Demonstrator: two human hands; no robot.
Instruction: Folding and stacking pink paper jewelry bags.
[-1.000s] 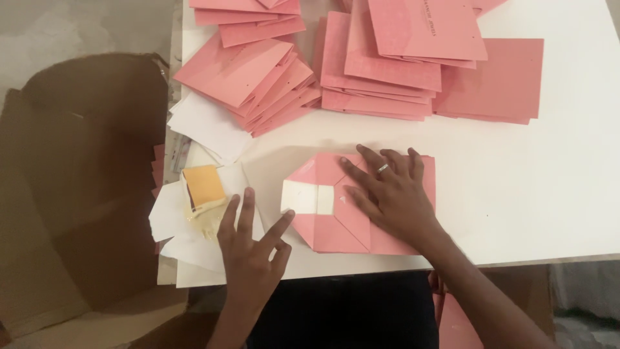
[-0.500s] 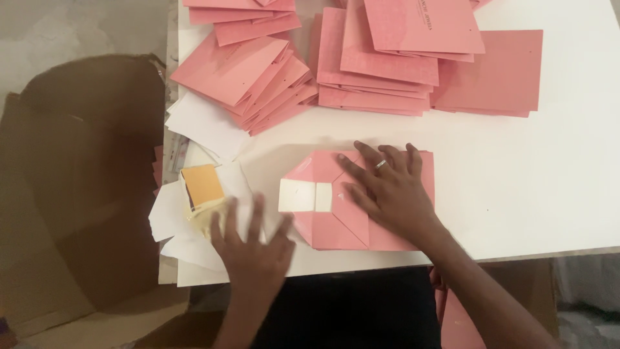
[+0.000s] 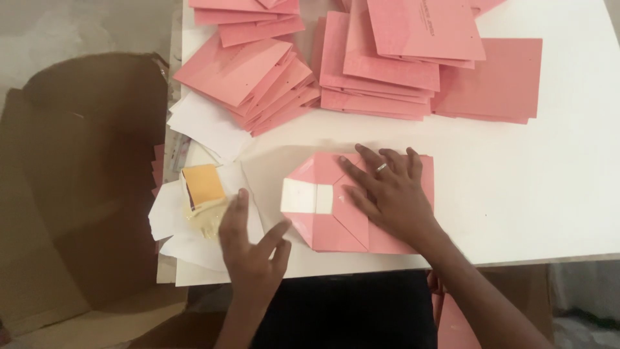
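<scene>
Both hands lie flat with fingers spread, gripping nothing: the right hand [image 3: 387, 194] presses the folded pink envelope [image 3: 329, 220] near the table [image 3: 549, 194] edge, and the left hand [image 3: 252, 249] rests on white papers [image 3: 187, 242] beside a small orange pad [image 3: 202, 186]. Pink envelope stacks [image 3: 387, 64] lie behind.

The left hand [image 3: 253, 249], a second ago spread with thumb and forefinger apart near the small orange-topped glue pad [image 3: 202, 187], now lies flatter on the loose white paper sheets [image 3: 187, 242], fingers drawn closer together, edging right.
</scene>
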